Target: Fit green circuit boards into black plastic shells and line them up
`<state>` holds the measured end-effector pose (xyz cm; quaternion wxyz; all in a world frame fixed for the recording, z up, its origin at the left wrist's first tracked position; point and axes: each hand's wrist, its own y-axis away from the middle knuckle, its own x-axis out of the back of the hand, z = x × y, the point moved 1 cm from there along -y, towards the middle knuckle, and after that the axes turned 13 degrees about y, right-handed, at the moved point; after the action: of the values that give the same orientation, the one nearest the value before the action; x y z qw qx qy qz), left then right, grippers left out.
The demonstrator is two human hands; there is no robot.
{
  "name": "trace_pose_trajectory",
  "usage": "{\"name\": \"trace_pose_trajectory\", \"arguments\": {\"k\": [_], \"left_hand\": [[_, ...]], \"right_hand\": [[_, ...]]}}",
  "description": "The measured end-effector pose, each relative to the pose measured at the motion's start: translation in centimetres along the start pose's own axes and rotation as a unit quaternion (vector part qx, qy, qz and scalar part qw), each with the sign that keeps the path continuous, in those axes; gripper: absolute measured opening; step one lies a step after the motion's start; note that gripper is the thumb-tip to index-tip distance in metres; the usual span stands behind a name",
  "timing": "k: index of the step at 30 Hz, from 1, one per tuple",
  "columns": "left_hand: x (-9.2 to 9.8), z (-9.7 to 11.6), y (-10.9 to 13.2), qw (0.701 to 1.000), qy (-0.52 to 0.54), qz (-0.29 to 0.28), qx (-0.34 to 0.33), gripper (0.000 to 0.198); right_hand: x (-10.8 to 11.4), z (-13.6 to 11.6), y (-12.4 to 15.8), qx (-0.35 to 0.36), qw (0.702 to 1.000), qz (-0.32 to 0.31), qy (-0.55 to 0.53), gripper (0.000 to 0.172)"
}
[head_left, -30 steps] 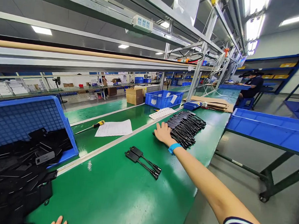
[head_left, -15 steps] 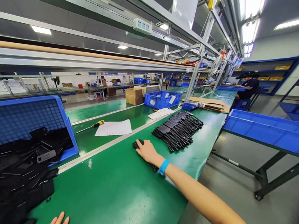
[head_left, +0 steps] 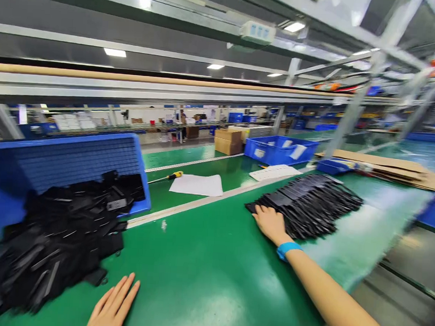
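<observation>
My right hand (head_left: pixel 271 225), with a blue band at the wrist, is at the near left end of a row of overlapping black parts (head_left: pixel 310 202). Its fingers are bent over a black part at that end. My left hand (head_left: pixel 113 306) lies flat on the green table (head_left: pixel 198 259) with its fingers stretched out and nothing in them. To its left, a heap of black parts (head_left: pixel 63 242) spills out of a tilted blue crate (head_left: pixel 142 178) onto the table.
Behind the row stand a blue bin (head_left: pixel 269 153), a cardboard box (head_left: pixel 228 142) and a small blue tray (head_left: pixel 336 166). Flat cardboard (head_left: pixel 395 167) lies at the right. A screwdriver (head_left: pixel 175 175) and paper sheets (head_left: pixel 198 185) lie past the metal strip.
The view has turned left. My right hand has brought the black part up against the row's end. More of my left hand shows on the table.
</observation>
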<state>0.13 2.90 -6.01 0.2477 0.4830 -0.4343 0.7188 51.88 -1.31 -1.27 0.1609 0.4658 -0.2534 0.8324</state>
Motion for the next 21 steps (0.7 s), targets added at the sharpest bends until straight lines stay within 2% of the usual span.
{"name": "trace_pose_trajectory", "arguments": {"k": [1, 3, 4, 6, 8, 10, 11, 12, 14, 16, 18, 21], "left_hand": [[0.9, 0.7, 0.0, 1.000, 0.021, -0.008, 0.007, 0.078], [2.3, 2.3, -0.1, 0.993, 0.069, -0.058, 0.079, 0.074], [2.8, 3.1, -0.3, 0.986, 0.096, -0.081, 0.112, 0.074], [3.4, 4.1, -0.6, 0.970, 0.149, -0.100, 0.162, 0.074], [4.0, 4.2, -0.8, 0.961, 0.183, -0.072, 0.197, 0.066], [5.1, 3.5, -0.4, 0.956, 0.159, -0.013, 0.248, 0.044], [5.9, 2.9, 0.2, 0.950, 0.120, 0.008, 0.289, 0.035], [6.8, 2.3, 0.9, 0.938, 0.071, 0.020, 0.338, 0.029], [8.7, 0.8, 3.1, 0.902, -0.021, 0.022, 0.431, 0.030], [10.4, -0.5, 5.8, 0.870, -0.063, 0.023, 0.489, 0.033], [11.7, -1.6, 8.6, 0.854, -0.066, 0.034, 0.515, 0.032], [13.1, -2.2, 11.8, 0.844, -0.062, 0.062, 0.529, 0.036]], "right_hand": [[0.1, -0.1, 0.1, 0.007, 1.000, 0.005, -0.005, 0.030], [-0.3, -0.8, 0.0, 0.004, 1.000, 0.023, -0.009, 0.031], [-0.7, -1.7, -0.3, 0.024, 0.999, 0.036, -0.023, 0.035], [-1.4, -4.5, -0.9, 0.070, 0.992, 0.068, -0.075, 0.036], [-0.9, -8.3, -0.6, 0.147, 0.971, 0.090, -0.165, 0.036], [1.4, -12.0, 1.3, 0.236, 0.929, 0.119, -0.260, 0.040], [3.1, -13.6, 2.8, 0.288, 0.898, 0.136, -0.303, 0.043], [5.0, -15.0, 4.5, 0.340, 0.866, 0.146, -0.338, 0.044], [9.1, -17.2, 8.1, 0.418, 0.814, 0.143, -0.377, 0.044], [12.7, -19.0, 11.2, 0.463, 0.783, 0.116, -0.398, 0.042], [15.4, -20.8, 13.8, 0.488, 0.763, 0.090, -0.414, 0.041], [17.5, -23.8, 16.9, 0.527, 0.729, 0.056, -0.433, 0.041]]}}
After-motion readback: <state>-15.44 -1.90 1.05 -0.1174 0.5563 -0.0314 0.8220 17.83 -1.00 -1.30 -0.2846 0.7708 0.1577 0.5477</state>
